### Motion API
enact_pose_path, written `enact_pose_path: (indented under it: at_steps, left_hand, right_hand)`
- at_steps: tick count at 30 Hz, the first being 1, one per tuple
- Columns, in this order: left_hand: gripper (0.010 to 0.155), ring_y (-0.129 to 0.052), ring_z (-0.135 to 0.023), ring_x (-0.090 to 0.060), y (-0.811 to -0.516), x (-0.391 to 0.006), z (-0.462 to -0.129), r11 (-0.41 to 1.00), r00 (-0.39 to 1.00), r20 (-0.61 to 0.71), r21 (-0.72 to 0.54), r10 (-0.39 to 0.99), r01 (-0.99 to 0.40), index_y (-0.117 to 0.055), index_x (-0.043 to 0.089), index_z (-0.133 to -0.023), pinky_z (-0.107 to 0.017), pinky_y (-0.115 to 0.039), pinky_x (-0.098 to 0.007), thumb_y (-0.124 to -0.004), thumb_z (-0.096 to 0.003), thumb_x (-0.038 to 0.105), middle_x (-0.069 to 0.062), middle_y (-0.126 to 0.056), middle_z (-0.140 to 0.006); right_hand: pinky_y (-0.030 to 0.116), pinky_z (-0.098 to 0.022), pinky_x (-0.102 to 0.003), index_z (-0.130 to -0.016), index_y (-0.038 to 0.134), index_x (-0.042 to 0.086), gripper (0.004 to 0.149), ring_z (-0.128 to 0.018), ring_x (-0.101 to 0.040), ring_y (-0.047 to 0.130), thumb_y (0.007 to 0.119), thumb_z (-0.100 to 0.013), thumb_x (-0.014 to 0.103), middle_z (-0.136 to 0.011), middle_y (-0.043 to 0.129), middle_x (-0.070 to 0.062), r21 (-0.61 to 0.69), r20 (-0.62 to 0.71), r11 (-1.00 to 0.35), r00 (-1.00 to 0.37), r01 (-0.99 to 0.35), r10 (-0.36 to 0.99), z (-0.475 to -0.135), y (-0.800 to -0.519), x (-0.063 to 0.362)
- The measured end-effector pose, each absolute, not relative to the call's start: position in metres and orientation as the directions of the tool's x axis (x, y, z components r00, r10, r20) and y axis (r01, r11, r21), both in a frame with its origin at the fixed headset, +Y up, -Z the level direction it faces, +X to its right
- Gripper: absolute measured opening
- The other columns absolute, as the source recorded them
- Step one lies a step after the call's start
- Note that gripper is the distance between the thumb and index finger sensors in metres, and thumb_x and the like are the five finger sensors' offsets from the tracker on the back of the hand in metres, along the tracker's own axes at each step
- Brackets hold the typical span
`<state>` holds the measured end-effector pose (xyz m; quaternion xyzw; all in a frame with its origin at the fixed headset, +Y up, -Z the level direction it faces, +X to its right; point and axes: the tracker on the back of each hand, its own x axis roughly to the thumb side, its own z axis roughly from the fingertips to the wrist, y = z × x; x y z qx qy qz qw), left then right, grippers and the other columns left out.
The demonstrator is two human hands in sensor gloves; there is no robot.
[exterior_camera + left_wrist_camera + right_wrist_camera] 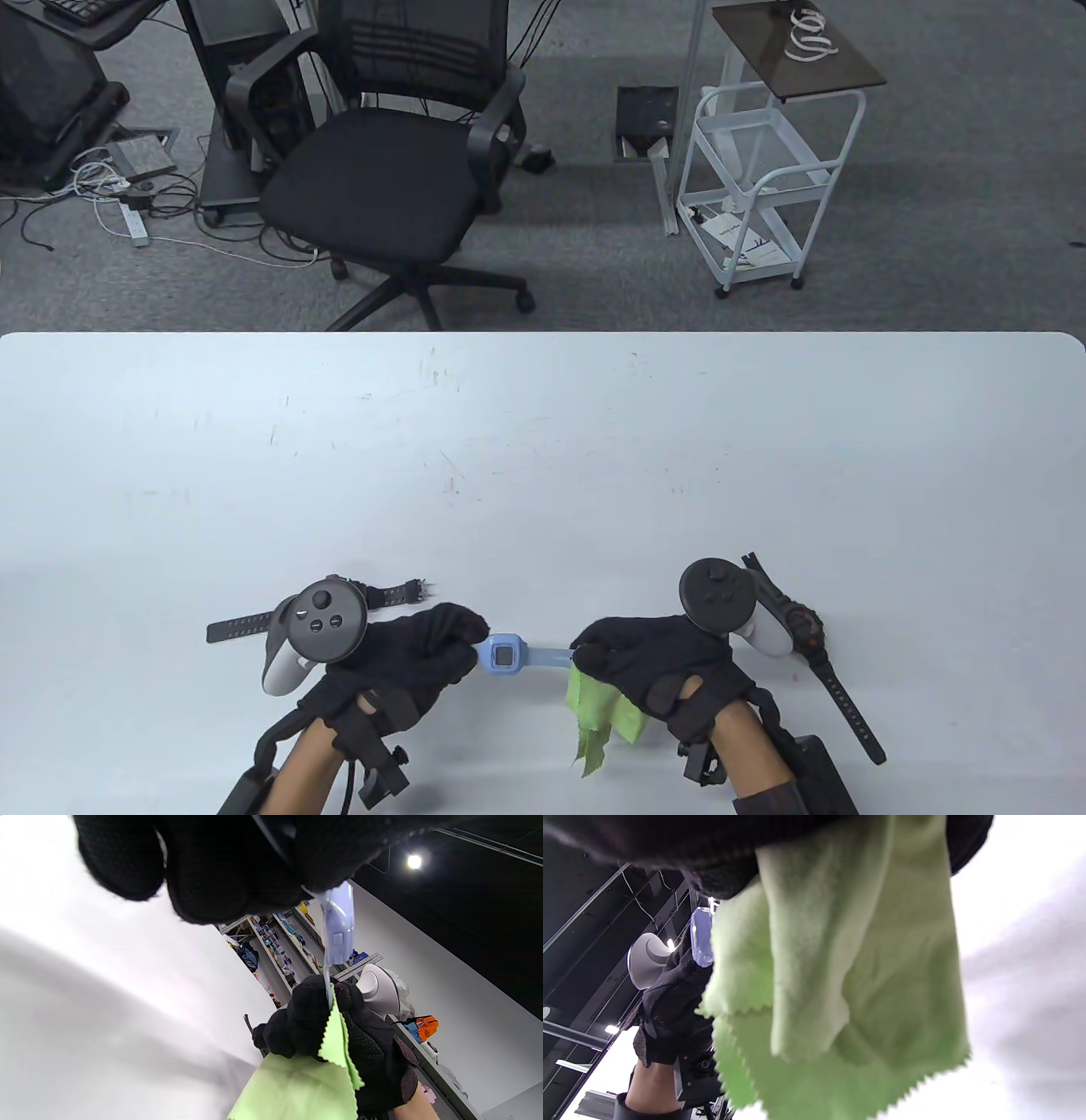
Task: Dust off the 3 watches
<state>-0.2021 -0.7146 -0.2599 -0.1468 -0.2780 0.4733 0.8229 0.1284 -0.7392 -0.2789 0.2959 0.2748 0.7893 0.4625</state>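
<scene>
Table view shows the blue watch [504,655] held off the counter [543,475] between the two hands, toward six o'clock of the surface. The left hand [407,658] has its fingers curled on the strap end at the nine o'clock side of the watch case; the right hand [657,666] pinches the other strap end through a green microfibre cloth [598,717], most of which hangs loose below the fingers.

The likeliest slip is at the right hand. The cloth lies between glove and strap, so a sliding wipe along the band could pull the strap out of the pinch. The watch would then swing from the left hand or drop to the counter.

If the left hand's hold is only on the strap tip, as the left wrist view suggests, a firm tug from the right could strip it free.

The dangling cloth corner may also drag across the counter and pick up grit, which would then be rubbed onto the watch face.

Two black watches lie flat on the counter: one [246,626] at about eleven o'clock of the left hand, partly under its tracker, and one [814,658] at three o'clock of the right hand. A wide sweep of either wrist could knock them aside, since both lie near the hands.
</scene>
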Motion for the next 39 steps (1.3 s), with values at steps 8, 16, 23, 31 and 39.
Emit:
enact_pose_path:
  at_steps: [8,16,23,31,39]
  left_hand:
    - [0.047,-0.098,-0.058,-0.029,-0.7145,-0.2027,-0.2602,0.506,0.397,0.315,-0.505,0.862,-0.699,-0.081,0.012,-0.093,-0.056,-0.078,-0.06,-0.079,-0.0498,0.031,-0.011,-0.094,-0.075]
    - [0.047,-0.098,-0.057,-0.03,-0.7141,-0.204,-0.2605,0.505,0.399,0.31,-0.497,0.863,-0.705,-0.081,0.012,-0.093,-0.056,-0.078,-0.06,-0.079,-0.0498,0.031,-0.011,-0.094,-0.075]
    - [0.047,-0.098,-0.058,-0.03,-0.7124,-0.206,-0.2608,0.501,0.394,0.311,-0.491,0.865,-0.712,-0.081,0.012,-0.093,-0.056,-0.078,-0.06,-0.079,-0.0497,0.031,-0.011,-0.094,-0.075]
    - [0.047,-0.098,-0.058,-0.03,-0.7119,-0.2076,-0.2617,0.501,0.393,0.312,-0.487,0.865,-0.716,-0.081,0.012,-0.093,-0.056,-0.078,-0.06,-0.079,-0.0498,0.031,-0.011,-0.094,-0.075]
    - [0.047,-0.098,-0.058,-0.03,-0.711,-0.209,-0.262,0.5,0.392,0.312,-0.483,0.865,-0.719,-0.081,0.012,-0.093,-0.056,-0.078,-0.06,-0.079,-0.0499,0.031,-0.011,-0.094,-0.075]
  right_hand:
    - [0.065,-0.067,-0.06,-0.092,0.087,0.021,0.046,-0.077,-0.021,0.092,0.074,-0.06,0.053,-0.072,0.097,0.004,0.693,0.209,-0.429,-0.408,-0.58,0.889,-0.2793,-0.7384,0.1301]
    - [0.067,-0.066,-0.059,-0.09,0.089,0.021,0.047,-0.074,-0.02,0.094,0.076,-0.061,0.055,-0.069,0.099,0.004,0.681,0.205,-0.437,-0.419,-0.587,0.884,-0.2804,-0.7367,0.1329]
    - [0.064,-0.067,-0.06,-0.095,0.085,0.021,0.046,-0.078,-0.022,0.091,0.074,-0.06,0.05,-0.075,0.097,0.003,0.72,0.185,-0.384,-0.374,-0.577,0.909,-0.2811,-0.74,0.1312]
    - [0.064,-0.068,-0.06,-0.095,0.085,0.022,0.046,-0.079,-0.022,0.091,0.075,-0.06,0.051,-0.075,0.097,0.003,0.707,0.182,-0.392,-0.385,-0.589,0.905,-0.2817,-0.7398,0.135]
    - [0.065,-0.067,-0.059,-0.093,0.087,0.022,0.047,-0.077,-0.021,0.092,0.075,-0.06,0.053,-0.073,0.098,0.004,0.684,0.197,-0.413,-0.393,-0.601,0.898,-0.2812,-0.7357,0.1364]
